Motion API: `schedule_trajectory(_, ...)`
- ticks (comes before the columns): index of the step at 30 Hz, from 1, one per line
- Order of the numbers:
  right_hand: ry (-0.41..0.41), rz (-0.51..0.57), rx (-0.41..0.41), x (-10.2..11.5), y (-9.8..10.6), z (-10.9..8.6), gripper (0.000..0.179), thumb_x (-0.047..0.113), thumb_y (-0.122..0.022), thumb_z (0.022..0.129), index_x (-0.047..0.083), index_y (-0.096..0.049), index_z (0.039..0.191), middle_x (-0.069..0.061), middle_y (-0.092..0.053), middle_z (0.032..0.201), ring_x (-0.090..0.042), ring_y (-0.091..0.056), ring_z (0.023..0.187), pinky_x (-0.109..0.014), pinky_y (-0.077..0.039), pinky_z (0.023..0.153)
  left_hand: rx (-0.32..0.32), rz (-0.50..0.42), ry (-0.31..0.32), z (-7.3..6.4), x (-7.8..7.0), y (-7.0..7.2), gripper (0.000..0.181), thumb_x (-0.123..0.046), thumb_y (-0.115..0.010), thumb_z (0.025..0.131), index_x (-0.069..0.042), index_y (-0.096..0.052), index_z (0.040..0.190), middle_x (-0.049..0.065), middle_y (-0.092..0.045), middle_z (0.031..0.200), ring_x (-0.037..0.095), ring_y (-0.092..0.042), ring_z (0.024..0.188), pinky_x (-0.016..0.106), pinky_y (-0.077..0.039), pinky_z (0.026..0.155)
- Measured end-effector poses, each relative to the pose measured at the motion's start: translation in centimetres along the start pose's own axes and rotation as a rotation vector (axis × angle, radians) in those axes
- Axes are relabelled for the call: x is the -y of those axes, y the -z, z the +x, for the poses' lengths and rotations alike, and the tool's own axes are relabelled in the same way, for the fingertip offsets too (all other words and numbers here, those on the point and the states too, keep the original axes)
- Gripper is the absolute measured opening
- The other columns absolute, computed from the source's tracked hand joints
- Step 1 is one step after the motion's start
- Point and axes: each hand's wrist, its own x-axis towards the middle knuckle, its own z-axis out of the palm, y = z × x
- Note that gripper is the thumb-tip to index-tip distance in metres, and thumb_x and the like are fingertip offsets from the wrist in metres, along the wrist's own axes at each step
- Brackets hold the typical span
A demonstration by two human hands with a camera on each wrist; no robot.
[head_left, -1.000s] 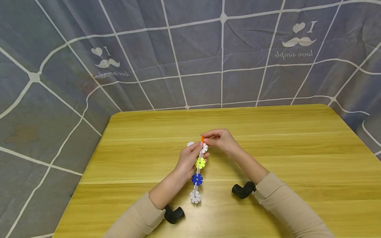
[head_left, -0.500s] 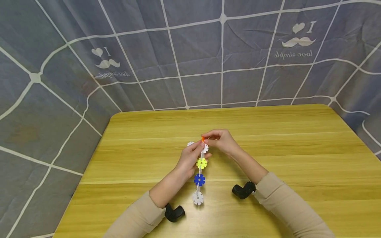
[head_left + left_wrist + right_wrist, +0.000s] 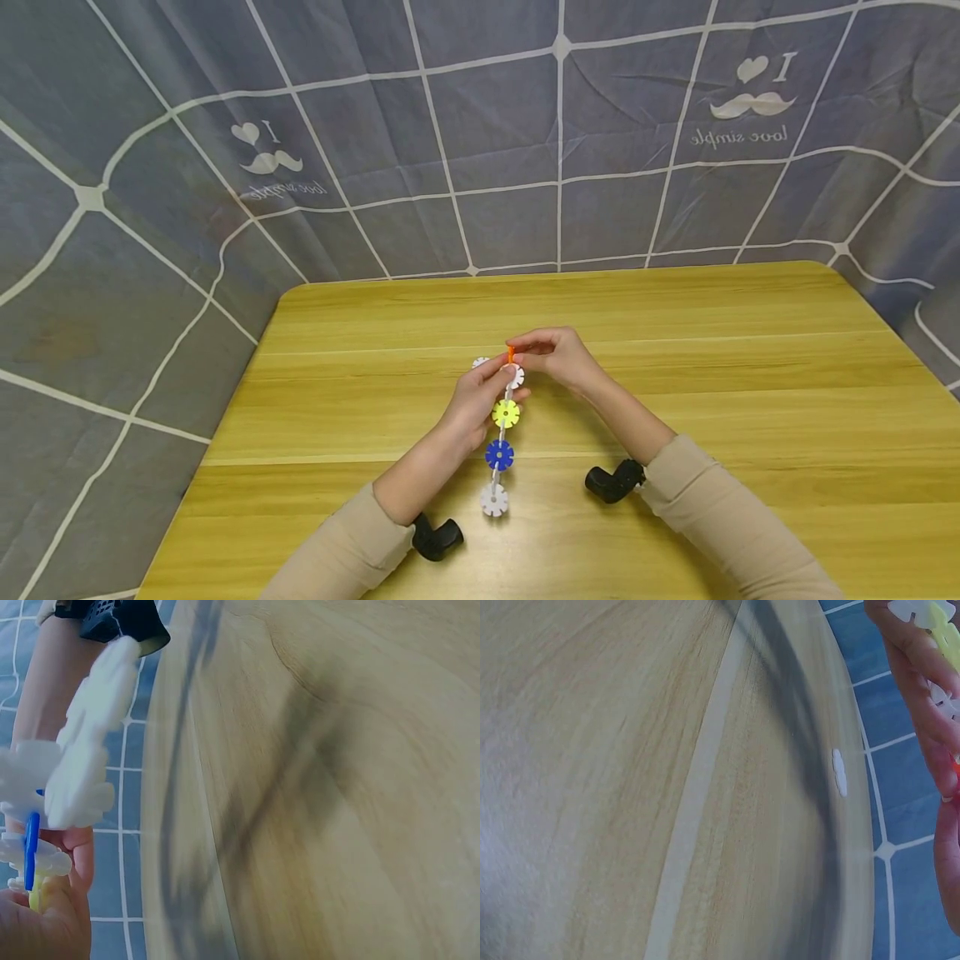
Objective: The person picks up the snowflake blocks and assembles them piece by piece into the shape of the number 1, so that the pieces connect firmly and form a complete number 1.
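Observation:
In the head view, my left hand [image 3: 472, 404] grips a chain of notched plastic discs near its far end, thumb on a white disc [image 3: 515, 377]. Below that hang a yellow disc [image 3: 506, 413], a blue disc [image 3: 499, 455] and a white end disc [image 3: 494, 500], joined by white discs set edge-on. My right hand [image 3: 557, 357] pinches an orange disc [image 3: 512, 354], seen edge-on right at the chain's far end. The left wrist view shows the chain's near white discs [image 3: 94, 735] and the blue disc [image 3: 31, 851] close up.
A loose white disc [image 3: 480, 362] lies on the wooden table [image 3: 712, 375], partly hidden behind my left hand. Black curved pieces [image 3: 438, 539] sit at both sleeve cuffs. A grey curtain with white lines [image 3: 495, 125] hangs behind the table.
The chain's lower end has swung slightly right and then partly back left. The orange disc now shows as a thinner edge than at first. Both hands have hardly moved.

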Motion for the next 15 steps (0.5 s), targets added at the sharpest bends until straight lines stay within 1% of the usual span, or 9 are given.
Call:
schedule_trajectory(7,-0.021,0.026,0.017,-0.1,-0.09,0.04,0.031,-0.008,-0.064,0.082,-0.015,-0.059,0.112,-0.024,-0.064,0.107,-0.015,-0.065,0.085,-0.026,-0.054,0.079,0.005,-0.022,0.003,0.08,0.21,0.31,0.043,-0.01,-0.051,0.096,0.0,-0.042,0.137,0.025,-0.05,0.128,0.007,-0.064,0.069,0.022,-0.055,0.063)
schedule_trajectory(15,-0.024,0.017,0.032,-0.18,-0.17,-0.03,0.031,-0.006,-0.065,0.083,-0.014,-0.059,0.112,-0.024,-0.063,0.107,-0.018,-0.065,0.087,-0.027,-0.054,0.079,-0.002,-0.007,0.011,0.09,0.32,0.58,0.043,-0.011,-0.051,0.096,-0.001,-0.042,0.137,0.024,-0.049,0.129,0.008,-0.063,0.07,0.021,-0.055,0.063)
